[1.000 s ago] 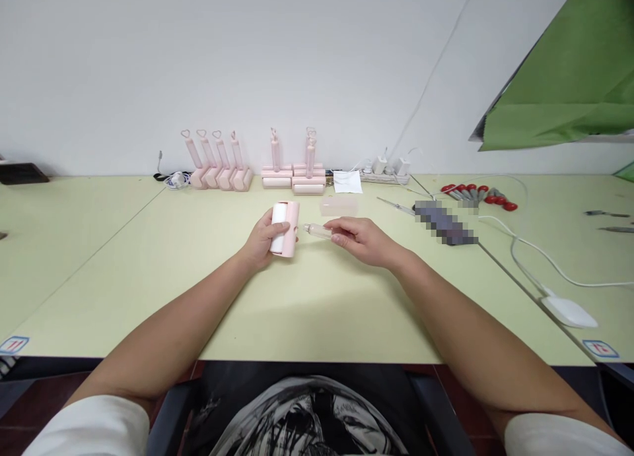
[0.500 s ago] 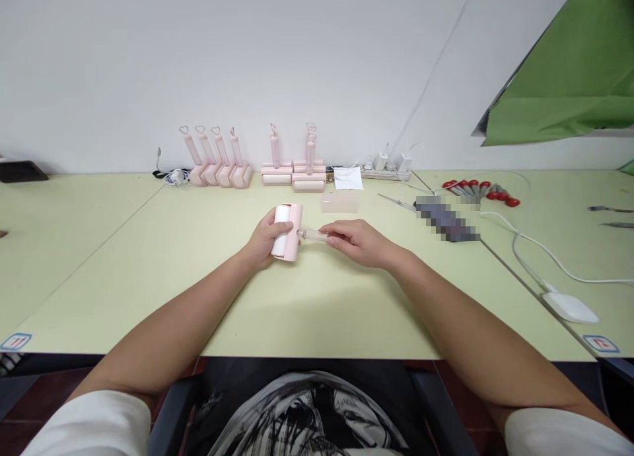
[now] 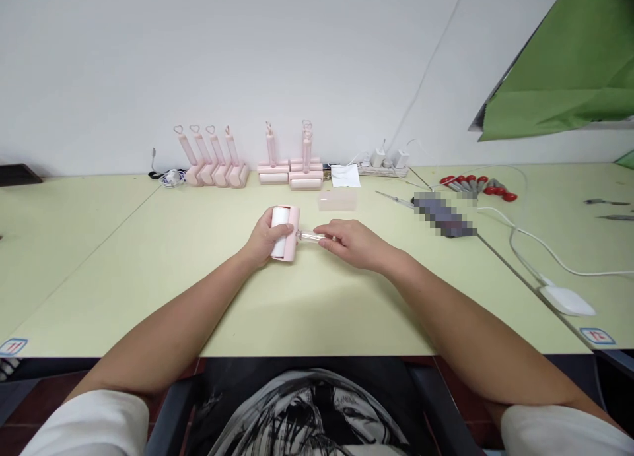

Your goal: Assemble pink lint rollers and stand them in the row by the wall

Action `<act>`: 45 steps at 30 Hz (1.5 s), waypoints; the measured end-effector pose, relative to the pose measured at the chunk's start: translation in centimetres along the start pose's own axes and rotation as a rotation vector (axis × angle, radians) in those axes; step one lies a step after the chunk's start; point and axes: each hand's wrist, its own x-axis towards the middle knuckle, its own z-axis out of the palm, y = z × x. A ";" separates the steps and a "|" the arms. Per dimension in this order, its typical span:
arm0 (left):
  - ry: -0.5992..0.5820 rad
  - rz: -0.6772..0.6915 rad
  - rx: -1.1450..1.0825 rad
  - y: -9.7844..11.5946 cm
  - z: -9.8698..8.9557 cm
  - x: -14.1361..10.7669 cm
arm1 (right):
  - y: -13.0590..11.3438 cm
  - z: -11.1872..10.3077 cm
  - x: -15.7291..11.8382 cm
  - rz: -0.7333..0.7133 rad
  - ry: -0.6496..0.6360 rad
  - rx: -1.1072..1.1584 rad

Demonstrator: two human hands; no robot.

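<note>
A pink lint roller with a white paper roll is held above the table between my two hands. My left hand is closed round the roller head, its thumb lying across the white roll and onto the pink casing. From the casing a clear handle points right. My right hand pinches this handle with thumb and fingers, and its far end is hidden behind them. Beyond my right hand a translucent pale pink cover lies on the table.
Several pink lint rollers stand along the wall, others beside them. A white paper lies near a power strip. Rightward are a blurred dark object, red-handled tools and a white charger with cable.
The view has shifted slightly. Both hands keep their hold on the lint roller, and little else differs.
</note>
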 end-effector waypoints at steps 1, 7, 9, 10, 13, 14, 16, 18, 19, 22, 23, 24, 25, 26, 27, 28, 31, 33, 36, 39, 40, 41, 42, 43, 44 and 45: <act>0.001 0.003 0.019 0.0 0.0 0.0 | -0.1 0.0 0.0 0.001 -0.003 -0.012; 0.018 0.036 0.095 -0.3 -0.1 0.1 | 0.0 0.3 0.0 -0.024 0.004 -0.028; 0.013 0.036 0.091 -0.3 -0.1 0.1 | 0.2 0.5 0.0 -0.043 0.017 -0.015; 0.010 0.036 0.091 -0.3 -0.1 0.1 | 0.3 0.5 -0.1 -0.052 0.021 -0.010; -0.001 0.032 0.093 -0.2 0.0 0.0 | 0.4 0.6 -0.1 -0.070 0.029 -0.001; -0.003 0.028 0.092 -0.2 0.0 0.0 | 0.5 0.7 0.0 -0.072 0.030 -0.002; 0.001 0.024 0.090 -0.2 0.2 -0.1 | 0.5 0.8 0.0 -0.074 0.029 -0.006; 0.012 0.023 0.094 -0.2 0.3 -0.2 | 0.5 0.8 0.0 -0.075 0.030 -0.010; 0.016 0.021 0.096 -0.2 0.3 -0.2 | 0.5 0.9 0.0 -0.078 0.030 -0.011; 0.015 0.019 0.093 -0.3 0.4 -0.2 | 0.5 0.9 0.1 -0.083 0.032 -0.015; 0.009 0.019 0.089 -0.4 0.4 -0.2 | 0.5 0.9 0.1 -0.081 0.028 -0.014; 0.005 0.018 0.087 -0.4 0.3 -0.1 | 0.5 0.9 0.1 -0.075 0.024 -0.012; 0.002 0.014 0.088 -0.3 0.3 0.0 | 0.5 0.9 0.1 -0.066 0.017 -0.010; 0.003 0.008 0.090 -0.2 0.2 0.2 | 0.4 0.9 0.2 -0.055 0.009 -0.007; 0.006 -0.004 0.095 -0.1 0.1 0.3 | 0.4 0.8 0.2 -0.043 0.002 -0.003; 0.013 -0.016 0.100 0.1 0.0 0.5 | 0.5 0.8 0.2 -0.032 -0.002 0.002; 0.009 -0.040 0.110 0.9 -0.4 1.0 | 0.5 0.4 0.3 -0.013 0.010 0.017; -0.013 -0.035 0.118 1.4 -0.7 1.1 | 0.4 0.1 0.2 -0.013 0.021 0.020; -0.043 -0.021 0.113 1.9 -0.9 1.2 | 0.2 -0.5 0.3 -0.024 0.024 0.013; -0.055 -0.012 0.111 2.2 -1.0 1.4 | 0.0 -0.9 0.4 -0.033 0.024 0.010; -0.055 -0.014 0.116 2.4 -1.0 1.4 | 0.0 -1.0 0.5 -0.036 0.025 0.009; -0.055 -0.018 0.122 2.5 -1.1 1.5 | 0.0 -1.1 0.6 -0.041 0.025 0.008; -0.055 -0.022 0.126 2.6 -1.1 1.5 | 0.0 -1.2 0.6 -0.047 0.026 0.006; -0.054 -0.023 0.128 2.7 -1.1 1.6 | 0.0 -1.2 0.7 -0.052 0.025 0.004; -0.052 -0.022 0.127 2.8 -1.1 1.6 | 0.0 -1.2 0.7 -0.057 0.025 0.003; -0.047 -0.016 0.126 2.8 -1.1 1.6 | 0.0 -1.2 0.7 -0.061 0.027 0.003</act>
